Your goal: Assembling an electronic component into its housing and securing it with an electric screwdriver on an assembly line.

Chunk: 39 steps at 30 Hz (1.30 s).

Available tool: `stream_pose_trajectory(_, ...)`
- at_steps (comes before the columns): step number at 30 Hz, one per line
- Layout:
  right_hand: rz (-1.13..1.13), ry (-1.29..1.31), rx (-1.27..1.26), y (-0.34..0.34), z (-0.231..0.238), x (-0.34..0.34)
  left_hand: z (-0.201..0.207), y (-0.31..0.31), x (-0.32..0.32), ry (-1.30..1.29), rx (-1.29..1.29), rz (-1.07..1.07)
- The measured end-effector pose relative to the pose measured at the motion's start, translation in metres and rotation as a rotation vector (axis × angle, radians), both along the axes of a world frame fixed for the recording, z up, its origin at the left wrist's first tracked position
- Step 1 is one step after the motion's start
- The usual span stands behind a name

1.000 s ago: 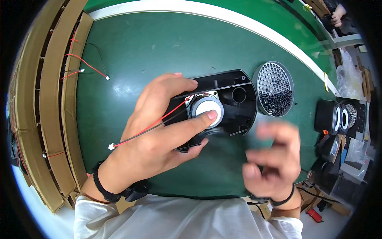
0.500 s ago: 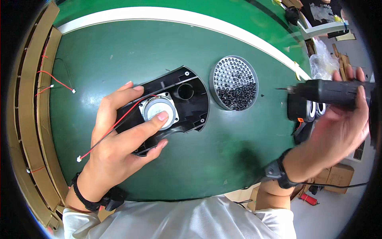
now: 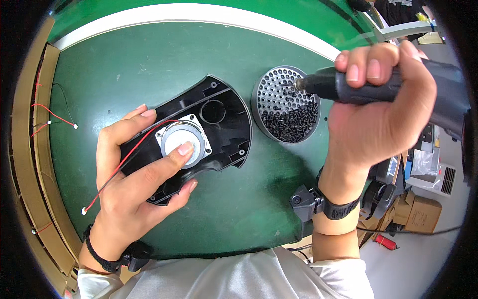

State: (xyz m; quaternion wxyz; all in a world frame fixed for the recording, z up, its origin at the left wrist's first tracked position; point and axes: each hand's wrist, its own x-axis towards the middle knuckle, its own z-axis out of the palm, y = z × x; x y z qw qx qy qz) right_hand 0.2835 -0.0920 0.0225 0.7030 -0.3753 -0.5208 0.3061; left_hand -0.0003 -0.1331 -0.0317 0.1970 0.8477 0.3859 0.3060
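My left hand [image 3: 134, 187] grips a black plastic speaker housing [image 3: 224, 129] on the green mat, its index finger pressing on the round silver speaker driver [image 3: 180, 142] seated in it. A red and black wire [image 3: 119, 164] runs from the driver across my hand. My right hand [image 3: 376, 117] holds a dark electric screwdriver [image 3: 348, 84] level, with its tip over a round perforated metal dish [image 3: 271, 89] that holds several small black screws [image 3: 291, 119].
The green mat [image 3: 149, 65] has a white curved border at the back. Cardboard trays [image 3: 25, 149] with loose red wires stand along the left. Boxes and black parts [image 3: 418, 209] lie at the right, beyond the mat's edge.
My right hand has come up from the lower right holding the screwdriver and moved its tip over the screw dish. My left hand keeps hold of the housing.
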Motion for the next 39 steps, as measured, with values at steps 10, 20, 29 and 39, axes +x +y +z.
stream_pose_trajectory(10,0.094,0.009,0.081,0.017,-0.024,0.003,0.000,0.000,-0.003,0.038,-0.041,-0.005)
stream_pose_trajectory(20,0.075,0.020,0.045,0.013,-0.019,-0.008,0.002,0.001,-0.003,0.046,-0.054,-0.006)
stream_pose_trajectory(29,0.077,-0.054,0.033,0.002,-0.005,-0.012,0.000,0.000,-0.006,0.037,-0.055,-0.009)
stream_pose_trajectory(39,0.348,0.145,0.250,-0.062,0.050,-0.021,-0.005,0.003,-0.002,-0.099,-0.040,-0.029)
